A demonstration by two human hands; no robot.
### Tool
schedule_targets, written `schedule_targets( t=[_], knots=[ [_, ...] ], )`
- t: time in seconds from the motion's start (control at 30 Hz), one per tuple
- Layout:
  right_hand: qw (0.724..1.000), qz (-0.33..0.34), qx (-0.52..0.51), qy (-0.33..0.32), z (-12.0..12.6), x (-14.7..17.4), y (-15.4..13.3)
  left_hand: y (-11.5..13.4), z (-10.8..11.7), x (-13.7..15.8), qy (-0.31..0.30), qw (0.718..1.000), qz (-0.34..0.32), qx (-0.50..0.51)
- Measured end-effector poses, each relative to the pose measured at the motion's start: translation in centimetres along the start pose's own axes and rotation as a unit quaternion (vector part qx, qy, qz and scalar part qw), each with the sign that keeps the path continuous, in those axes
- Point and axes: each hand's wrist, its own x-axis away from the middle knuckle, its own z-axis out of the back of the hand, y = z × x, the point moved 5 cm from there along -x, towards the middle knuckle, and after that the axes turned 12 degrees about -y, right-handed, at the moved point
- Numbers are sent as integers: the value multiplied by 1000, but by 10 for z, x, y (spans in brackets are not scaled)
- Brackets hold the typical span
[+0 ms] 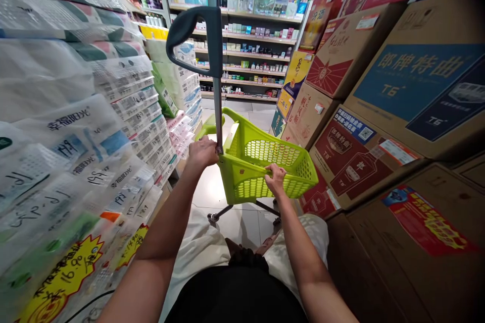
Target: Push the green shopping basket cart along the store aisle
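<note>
Shop aisle, pale tile floor point(242, 219). Stocked shelves point(253, 54) across 12 o'clock, wrapped packs point(125, 86) piled at 9, boxes point(397, 86) stacked at 3. Handwritten price cards point(64, 282) at 8.

Green cart point(238, 174) about dead centre, on wheels, basket running out toward 3 and close to the boxes. Grey pole point(217, 106) rises from its corner nearest my left, black handle point(215, 40) up at 11, neither hand on it.

My hands are apart, both on the cart. Left hand point(203, 152) at 9, closed on the rim at the foot of the pole; fingertips hidden, so can't tell exactly what they wrap. Right hand point(275, 177) at 4, fingers hooked over the near rim.

Handling, my judgement: wide hold is good for steering. Even pressure from both hands, left as pivot, right swinging the basket. Best to turn it off 3, toward 12, so the far end doesn't scrape the boxes. Mind the packs at 9; the piles look soft and easy to snag. Feet clear of the wheel point(212, 218) at 7. Watch the tall pole too, it could knock stock on a sharp turn.
</note>
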Motion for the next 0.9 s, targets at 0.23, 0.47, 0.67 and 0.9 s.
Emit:
schedule_targets(
  t=[0.23, 0.47, 0.67, 0.9],
  knots=[
    [999, 9, 23, 26, -5, 15, -4, 9, -56, 26, 198, 974, 60, 87],
    [994, 92, 53, -31, -29, 13, -66, 11, -34, 26, 134, 988, 34, 71],
    [989, 111, 72, -62, -40, -2, -83, -4, 6, 5, -15, 999, -33, 31],
    [989, 117, 64, -59, -41, 1, -77, 5, -20, 15, 88, 995, 18, 44]
  ],
)
